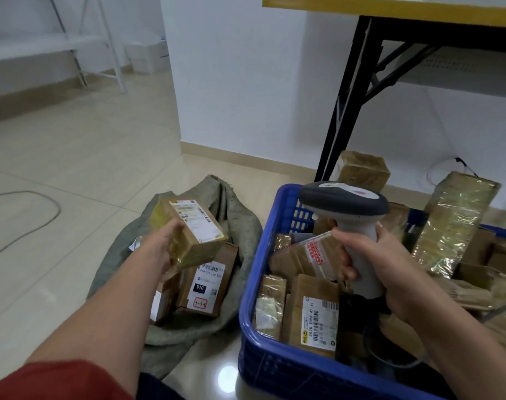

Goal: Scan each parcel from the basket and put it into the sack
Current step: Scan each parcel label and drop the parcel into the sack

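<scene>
Premises: pale tiled floor (73, 157), white wall (246, 82), a table (390, 10) with a yellow edge and black legs at upper right; a grey cable (44, 220) loops over the tiles at left. A grey sack (240, 226) lies open on the floor; a blue basket (254, 269) stands just beside it on the right, well filled with taped cardboard parcels, among them a labelled box (318, 321) near the front wall; a tall film-wrapped parcel (453, 226) rises at the far right, in or behind the basket, which cannot be told.

Left hand (159, 249): fingers curled round the near end of a small brown parcel (194, 226), label uppermost, held above the sack's mouth and over a labelled carton (208, 284) already lying inside. Right hand (390, 272): fingers wrapped round the handle of a grey scanner (344, 203), its head raised over the basket; whether the trigger is pressed cannot be told.

Assessment: the step in hand appears to be the deposit; the parcel is over the sack and away from the scanner, so its scan is judged done, though nothing visible confirms it. The next move calls for lowering the parcel into the sack and letting go; then the left hand must cross to the basket, pick a parcel and turn its barcode toward the scanner head. The basket is largely full; much of the task is judged outstanding.
</scene>
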